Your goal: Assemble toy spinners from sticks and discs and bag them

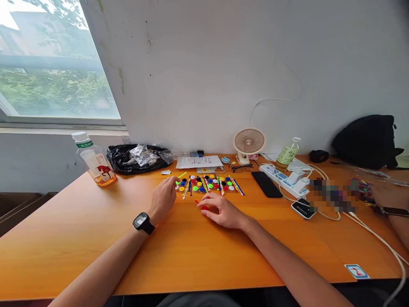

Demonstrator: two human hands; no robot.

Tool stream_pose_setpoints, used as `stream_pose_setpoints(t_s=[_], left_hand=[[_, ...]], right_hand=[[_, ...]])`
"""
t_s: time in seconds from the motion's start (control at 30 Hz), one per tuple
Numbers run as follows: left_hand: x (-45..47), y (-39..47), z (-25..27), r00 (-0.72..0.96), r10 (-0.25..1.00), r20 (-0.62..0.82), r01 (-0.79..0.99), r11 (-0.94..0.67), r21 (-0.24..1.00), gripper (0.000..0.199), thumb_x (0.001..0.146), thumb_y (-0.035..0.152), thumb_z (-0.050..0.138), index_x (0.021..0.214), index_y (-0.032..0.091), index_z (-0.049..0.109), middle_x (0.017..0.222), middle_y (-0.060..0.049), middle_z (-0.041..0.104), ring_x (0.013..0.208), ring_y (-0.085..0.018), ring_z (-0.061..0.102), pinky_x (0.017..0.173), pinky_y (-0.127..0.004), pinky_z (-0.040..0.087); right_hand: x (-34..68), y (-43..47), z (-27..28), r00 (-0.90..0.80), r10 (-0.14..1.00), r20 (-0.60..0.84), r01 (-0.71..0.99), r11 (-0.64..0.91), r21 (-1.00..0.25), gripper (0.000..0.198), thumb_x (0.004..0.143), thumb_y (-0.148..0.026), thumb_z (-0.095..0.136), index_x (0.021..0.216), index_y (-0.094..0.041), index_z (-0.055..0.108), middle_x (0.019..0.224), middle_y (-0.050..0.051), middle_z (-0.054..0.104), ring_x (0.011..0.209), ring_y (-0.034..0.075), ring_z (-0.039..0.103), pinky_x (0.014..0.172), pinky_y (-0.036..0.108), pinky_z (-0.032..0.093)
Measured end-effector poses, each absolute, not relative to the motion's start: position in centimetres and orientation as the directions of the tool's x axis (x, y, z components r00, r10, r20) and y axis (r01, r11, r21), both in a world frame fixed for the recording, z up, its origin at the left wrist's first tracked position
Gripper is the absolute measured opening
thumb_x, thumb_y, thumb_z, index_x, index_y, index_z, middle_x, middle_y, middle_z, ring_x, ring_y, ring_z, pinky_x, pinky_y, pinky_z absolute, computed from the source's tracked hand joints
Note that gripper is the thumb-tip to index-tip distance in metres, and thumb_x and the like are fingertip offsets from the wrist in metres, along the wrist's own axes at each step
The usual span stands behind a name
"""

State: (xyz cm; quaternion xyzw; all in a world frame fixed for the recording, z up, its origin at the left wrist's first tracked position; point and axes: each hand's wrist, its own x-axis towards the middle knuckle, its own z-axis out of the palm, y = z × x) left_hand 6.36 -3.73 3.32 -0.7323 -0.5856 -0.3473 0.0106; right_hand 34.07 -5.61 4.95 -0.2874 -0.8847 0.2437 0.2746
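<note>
My left hand [164,198], with a black watch on its wrist, is closed with its fingertips on a yellow-green plastic stick [182,175] at the left end of a group of coloured pieces. Closer to me, my right hand [225,212] has its thumb and fingers closed around a red arrow-tipped stick [204,207] low over the table. Beyond both hands lie round plastic discs [195,189] in several colours. Between them, slanting arrow-tipped sticks [236,185] in yellow, blue, red and white form rows. My fingers hide parts of both held sticks.
An orange-brown drink bottle [96,164] and a black plastic bag [128,160] stand left. Papers [200,162], a small fan [249,143] and glasses [243,167] are behind. Rightward are a phone [266,184], a power strip [284,181], cables and another person's hand [388,196].
</note>
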Motion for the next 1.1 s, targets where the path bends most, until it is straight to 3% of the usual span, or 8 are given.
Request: stream_pose_setpoints(t_s=[0.17, 0.37, 0.57, 0.8, 0.9, 1.1], left_hand=[[5.5, -2.3, 2.2, 0.076, 0.862, 0.501, 0.858, -0.313, 0.407, 0.034, 0.102, 0.014, 0.038, 0.121, 0.021, 0.066, 0.12, -0.008, 0.074, 0.114, -0.025, 0.067, 0.095, -0.035, 0.051], [5.7, -1.6, 1.3, 0.14, 0.904, 0.404, 0.822, -0.334, 0.462, 0.041, 0.102, 0.02, 0.042, 0.139, 0.017, 0.06, 0.14, -0.013, 0.065, 0.13, -0.028, 0.061, 0.11, -0.04, 0.048], [6.0, -1.9, 1.4, 0.173, 0.923, 0.343, 0.821, -0.327, 0.467, 0.045, 0.104, 0.023, 0.039, 0.146, 0.018, 0.056, 0.149, -0.013, 0.06, 0.14, -0.028, 0.054, 0.117, -0.045, 0.042], [6.2, -2.0, 1.5, 0.172, 0.919, 0.355, 0.811, -0.337, 0.479, 0.036, 0.103, 0.027, 0.047, 0.135, 0.021, 0.063, 0.144, -0.009, 0.064, 0.135, -0.026, 0.058, 0.115, -0.041, 0.045], [6.3, -1.9, 1.5, 0.171, 0.911, 0.376, 0.799, -0.352, 0.488, 0.035, 0.103, 0.029, 0.048, 0.131, 0.019, 0.065, 0.141, -0.011, 0.065, 0.133, -0.027, 0.06, 0.115, -0.041, 0.046], [6.5, -1.9, 1.4, 0.14, 0.894, 0.426, 0.773, -0.367, 0.517, 0.037, 0.102, 0.028, 0.046, 0.132, 0.017, 0.066, 0.138, -0.014, 0.066, 0.128, -0.027, 0.064, 0.113, -0.04, 0.048]], right_hand=[[34.8, -5.4, 5.3, -0.686, 0.698, 0.205, 0.488, 0.65, -0.582, 0.019, 0.089, -0.009, 0.058, 0.087, -0.021, 0.072, 0.096, 0.004, 0.069, 0.078, 0.016, 0.062, 0.07, 0.026, 0.045], [37.3, -4.1, 6.5, -0.656, 0.738, 0.16, 0.627, 0.65, -0.429, 0.02, 0.075, -0.008, 0.06, 0.06, -0.019, 0.053, 0.074, 0.001, 0.061, 0.072, 0.015, 0.054, 0.066, 0.028, 0.036], [39.0, -3.6, 6.9, -0.643, 0.765, 0.032, 0.693, 0.599, -0.401, 0.029, 0.074, -0.015, 0.059, 0.054, -0.018, 0.037, 0.063, -0.003, 0.048, 0.058, 0.011, 0.037, 0.059, 0.03, 0.027], [40.3, -3.2, 7.1, -0.522, 0.842, -0.136, 0.813, 0.443, -0.377, 0.03, 0.072, -0.019, 0.065, 0.055, -0.019, 0.04, 0.057, -0.003, 0.048, 0.055, 0.012, 0.041, 0.053, 0.029, 0.025], [40.7, -3.1, 7.4, -0.523, 0.845, -0.11, 0.803, 0.446, -0.396, 0.029, 0.074, -0.021, 0.066, 0.056, -0.019, 0.043, 0.062, -0.001, 0.054, 0.056, 0.012, 0.043, 0.054, 0.028, 0.028], [40.4, -3.3, 7.9, -0.523, 0.848, 0.087, 0.758, 0.509, -0.409, 0.021, 0.083, -0.023, 0.065, 0.067, -0.02, 0.052, 0.081, 0.002, 0.062, 0.067, 0.015, 0.052, 0.061, 0.028, 0.035]])
